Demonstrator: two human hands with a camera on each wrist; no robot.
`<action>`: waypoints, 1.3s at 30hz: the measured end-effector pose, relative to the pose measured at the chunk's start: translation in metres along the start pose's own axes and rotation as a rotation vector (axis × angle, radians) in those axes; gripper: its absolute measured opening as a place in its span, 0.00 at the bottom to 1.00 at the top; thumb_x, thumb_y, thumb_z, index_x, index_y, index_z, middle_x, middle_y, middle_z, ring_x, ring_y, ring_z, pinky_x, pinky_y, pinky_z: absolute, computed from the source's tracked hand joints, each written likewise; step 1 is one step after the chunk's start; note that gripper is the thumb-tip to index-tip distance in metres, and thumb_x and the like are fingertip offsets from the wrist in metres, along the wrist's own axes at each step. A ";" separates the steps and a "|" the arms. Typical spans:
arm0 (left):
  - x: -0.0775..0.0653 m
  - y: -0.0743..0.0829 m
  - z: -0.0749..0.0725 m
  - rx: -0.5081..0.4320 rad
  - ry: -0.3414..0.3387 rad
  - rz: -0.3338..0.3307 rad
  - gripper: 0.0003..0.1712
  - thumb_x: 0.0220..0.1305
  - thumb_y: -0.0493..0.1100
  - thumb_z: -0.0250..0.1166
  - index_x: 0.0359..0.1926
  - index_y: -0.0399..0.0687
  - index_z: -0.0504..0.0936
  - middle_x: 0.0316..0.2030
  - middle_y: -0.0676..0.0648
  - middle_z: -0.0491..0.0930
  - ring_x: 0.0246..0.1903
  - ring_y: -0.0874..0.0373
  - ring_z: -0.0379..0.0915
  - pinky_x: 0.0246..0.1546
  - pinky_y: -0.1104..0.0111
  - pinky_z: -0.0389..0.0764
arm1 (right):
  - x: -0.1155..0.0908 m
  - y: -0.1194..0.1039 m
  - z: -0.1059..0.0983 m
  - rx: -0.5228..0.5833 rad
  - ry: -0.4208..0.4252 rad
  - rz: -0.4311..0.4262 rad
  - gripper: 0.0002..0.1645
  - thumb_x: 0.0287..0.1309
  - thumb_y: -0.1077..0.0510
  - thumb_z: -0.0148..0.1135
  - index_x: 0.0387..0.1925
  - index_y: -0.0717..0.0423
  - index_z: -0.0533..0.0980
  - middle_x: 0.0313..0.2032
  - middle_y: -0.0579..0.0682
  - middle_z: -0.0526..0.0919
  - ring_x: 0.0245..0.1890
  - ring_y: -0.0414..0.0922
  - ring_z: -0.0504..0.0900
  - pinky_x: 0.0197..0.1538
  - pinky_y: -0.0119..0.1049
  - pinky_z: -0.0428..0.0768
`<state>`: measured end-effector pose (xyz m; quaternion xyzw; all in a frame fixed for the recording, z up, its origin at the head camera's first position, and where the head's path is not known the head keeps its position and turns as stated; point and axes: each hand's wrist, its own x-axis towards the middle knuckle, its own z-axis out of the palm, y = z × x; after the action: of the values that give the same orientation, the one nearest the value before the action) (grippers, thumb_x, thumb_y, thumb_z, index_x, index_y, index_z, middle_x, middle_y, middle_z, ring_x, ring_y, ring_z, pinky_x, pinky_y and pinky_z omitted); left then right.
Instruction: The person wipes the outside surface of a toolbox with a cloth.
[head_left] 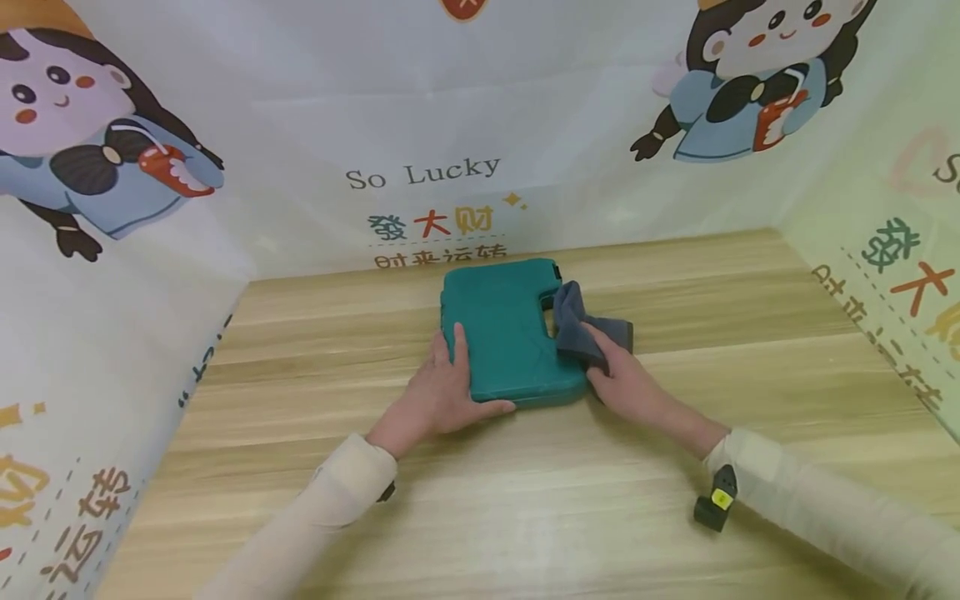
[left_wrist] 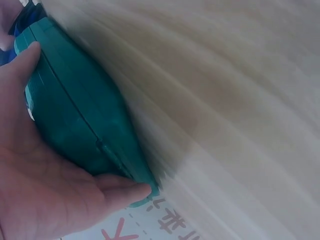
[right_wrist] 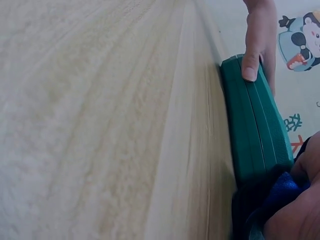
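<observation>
A green plastic carrying case (head_left: 502, 333) with a handle cutout in its right side lies flat on the wood-grain table. My left hand (head_left: 442, 392) holds its near left corner, thumb along the near side and fingers at the left side and on top. The left wrist view shows that thumb and a finger against the case's seamed side (left_wrist: 75, 110). At the case's right side, my right hand (head_left: 626, 383) grips a dark blue-grey cloth (head_left: 581, 333), which is bunched over the edge by the handle. Part of the handle is hidden under the cloth.
The table (head_left: 300, 375) is bounded by white printed sheets (head_left: 315, 125) at the back and both sides. The case lies close to the back sheet. A small black device (head_left: 716, 500) with a yellow mark is strapped at my right wrist.
</observation>
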<state>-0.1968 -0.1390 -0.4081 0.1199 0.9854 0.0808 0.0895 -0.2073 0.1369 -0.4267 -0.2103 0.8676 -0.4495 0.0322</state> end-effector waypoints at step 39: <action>-0.010 -0.040 -0.013 -0.259 -0.173 0.138 0.69 0.49 0.79 0.51 0.68 0.43 0.21 0.69 0.44 0.22 0.67 0.56 0.28 0.63 0.63 0.47 | 0.025 0.002 -0.032 -0.139 -0.077 -0.067 0.30 0.52 0.70 0.56 0.59 0.65 0.66 0.50 0.61 0.76 0.47 0.51 0.74 0.51 0.48 0.71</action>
<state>-0.1985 -0.1821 -0.4011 0.1813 0.9448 0.2026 0.1830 -0.2384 0.1529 -0.4059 -0.2579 0.8872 -0.3808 0.0362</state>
